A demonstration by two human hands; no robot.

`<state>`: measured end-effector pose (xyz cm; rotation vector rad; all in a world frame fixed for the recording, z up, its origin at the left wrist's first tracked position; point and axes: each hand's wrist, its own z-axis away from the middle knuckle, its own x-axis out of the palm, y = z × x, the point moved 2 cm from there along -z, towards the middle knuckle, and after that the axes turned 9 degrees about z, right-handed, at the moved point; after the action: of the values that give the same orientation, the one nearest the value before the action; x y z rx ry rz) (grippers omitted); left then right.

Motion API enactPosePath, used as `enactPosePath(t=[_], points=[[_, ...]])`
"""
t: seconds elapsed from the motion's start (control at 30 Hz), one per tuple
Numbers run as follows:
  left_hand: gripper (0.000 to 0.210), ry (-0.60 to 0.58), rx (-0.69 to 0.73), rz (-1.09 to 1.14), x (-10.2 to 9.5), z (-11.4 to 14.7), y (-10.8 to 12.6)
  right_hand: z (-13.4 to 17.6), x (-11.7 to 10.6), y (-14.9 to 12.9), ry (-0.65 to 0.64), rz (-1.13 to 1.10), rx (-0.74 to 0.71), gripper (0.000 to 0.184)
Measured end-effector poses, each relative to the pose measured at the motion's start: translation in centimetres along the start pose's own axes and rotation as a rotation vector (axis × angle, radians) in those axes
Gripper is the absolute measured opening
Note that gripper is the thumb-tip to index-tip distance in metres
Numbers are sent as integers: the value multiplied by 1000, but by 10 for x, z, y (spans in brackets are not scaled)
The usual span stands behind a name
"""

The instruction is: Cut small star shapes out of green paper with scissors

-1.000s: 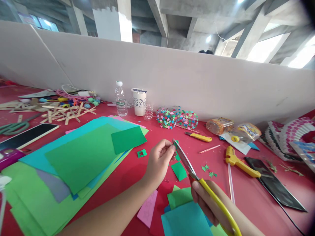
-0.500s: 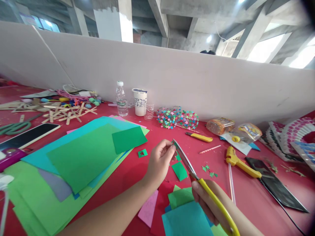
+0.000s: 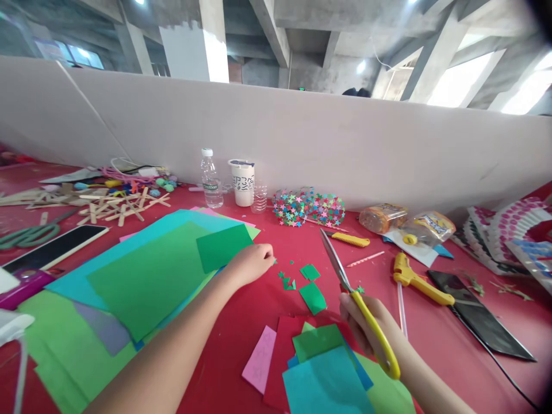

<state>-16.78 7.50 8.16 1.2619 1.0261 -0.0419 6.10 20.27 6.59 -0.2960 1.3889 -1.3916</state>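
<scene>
My right hand (image 3: 366, 322) is wrapped round the yellow handles of a pair of scissors (image 3: 337, 260), whose blades point up and away, close together. To the left, my left hand (image 3: 254, 263) is low over the table beside the dark green sheet (image 3: 222, 246), its fingers curled together. A tiny green bit shows at its fingertips; whatever they hold is hidden. Between the hands lie two small green paper pieces (image 3: 313, 298) and several green scraps (image 3: 288, 283). A small green star (image 3: 360, 290) lies just beyond my right hand.
Large coloured sheets (image 3: 142, 276) cover the left side; smaller coloured papers (image 3: 328, 379) lie in front. A yellow glue gun (image 3: 420, 280), dark tablet-like slab (image 3: 478, 313) and yellow cutter (image 3: 351, 238) are at right. A water bottle (image 3: 211, 181), cup (image 3: 242, 183) and star-covered object (image 3: 308, 207) stand behind.
My left hand has moved left and down, away from the scissors' tips, and now covers the spot of the green square with a star-shaped hole. The scissors stay in my right hand.
</scene>
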Motion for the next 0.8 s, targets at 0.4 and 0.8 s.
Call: enactPosePath(t=[0.4, 0.8], points=[[17, -104, 134, -309, 31, 7, 7, -7, 3, 5, 0, 111, -92, 48], [7, -40, 208, -327, 28, 12, 24, -7, 1, 6, 28, 136, -119, 45]])
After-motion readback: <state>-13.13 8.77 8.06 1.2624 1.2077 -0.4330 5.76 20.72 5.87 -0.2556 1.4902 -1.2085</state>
